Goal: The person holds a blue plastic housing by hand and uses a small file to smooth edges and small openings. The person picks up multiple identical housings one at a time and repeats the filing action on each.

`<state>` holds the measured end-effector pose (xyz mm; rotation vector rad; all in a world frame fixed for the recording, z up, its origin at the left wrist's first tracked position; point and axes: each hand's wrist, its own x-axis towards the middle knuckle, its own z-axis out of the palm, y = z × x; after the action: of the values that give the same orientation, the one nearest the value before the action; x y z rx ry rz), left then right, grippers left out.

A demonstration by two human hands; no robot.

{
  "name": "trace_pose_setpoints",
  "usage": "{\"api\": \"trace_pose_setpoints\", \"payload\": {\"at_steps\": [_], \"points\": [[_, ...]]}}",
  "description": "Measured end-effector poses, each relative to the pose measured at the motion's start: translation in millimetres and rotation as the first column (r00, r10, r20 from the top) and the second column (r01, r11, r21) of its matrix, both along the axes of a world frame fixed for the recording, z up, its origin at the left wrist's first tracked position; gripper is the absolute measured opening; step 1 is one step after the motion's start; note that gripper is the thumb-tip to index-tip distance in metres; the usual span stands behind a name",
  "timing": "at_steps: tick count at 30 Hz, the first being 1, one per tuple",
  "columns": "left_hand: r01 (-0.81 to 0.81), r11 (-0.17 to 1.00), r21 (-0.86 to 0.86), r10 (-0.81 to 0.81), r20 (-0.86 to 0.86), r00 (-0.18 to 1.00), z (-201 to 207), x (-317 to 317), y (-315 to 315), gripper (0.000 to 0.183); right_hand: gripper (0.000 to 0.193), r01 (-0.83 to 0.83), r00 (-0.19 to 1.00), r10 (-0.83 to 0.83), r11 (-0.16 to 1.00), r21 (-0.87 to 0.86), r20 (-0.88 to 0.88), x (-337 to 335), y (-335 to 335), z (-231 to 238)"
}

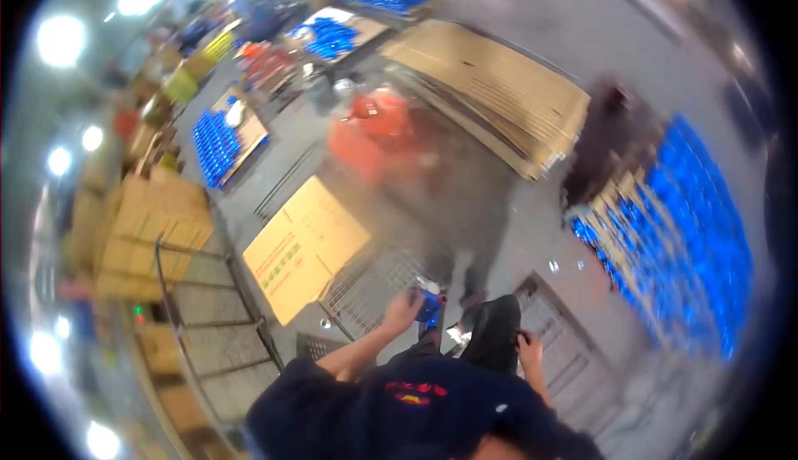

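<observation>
In front of my body, my left hand is closed round a small blue object with a shiny upper end; blur hides its exact kind. My right hand hangs low beside my dark trousers. Its fingers are curled, and what they hold, if anything, I cannot make out. A brown cardboard carton with printing on its side lies ahead and to the left of my left hand, apart from it. Between the carton and my left hand is a dark wire-mesh rack.
At my left stands a metal-framed cart, with stacked cartons beyond it. A blurred red object is ahead. Flat cardboard is piled behind it. Blue items with cardboard layers fill a stack at right.
</observation>
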<state>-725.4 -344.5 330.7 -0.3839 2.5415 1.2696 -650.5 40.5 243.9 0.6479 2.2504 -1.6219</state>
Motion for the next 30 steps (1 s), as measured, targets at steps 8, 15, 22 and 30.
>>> {"api": "trace_pose_setpoints", "payload": {"at_steps": [8,15,22,30], "points": [[-0.190,0.981,0.043,0.192,-0.053,0.980,-25.3,-111.2,92.6,0.040,0.024,-0.600,0.779,0.625,0.724,0.342,0.043,-150.1,122.1,-78.8],[-0.419,0.862,0.287,0.426,0.040,0.904,-22.8,-217.8,179.4,0.034,0.024,-0.250,0.962,0.253,0.968,-0.037,0.104,-402.3,252.4,-48.9],[-0.381,0.867,0.321,0.394,0.028,0.919,-35.4,-371.8,238.8,0.037,0.024,-0.262,0.924,0.322,0.926,0.271,-0.205,-614.6,373.2,-97.7],[-0.483,0.843,0.236,0.495,0.012,0.869,-8.4,-538.4,278.5,0.046,0.035,-0.509,0.861,0.492,0.815,0.276,0.132,-727.8,390.7,-72.7]]}}
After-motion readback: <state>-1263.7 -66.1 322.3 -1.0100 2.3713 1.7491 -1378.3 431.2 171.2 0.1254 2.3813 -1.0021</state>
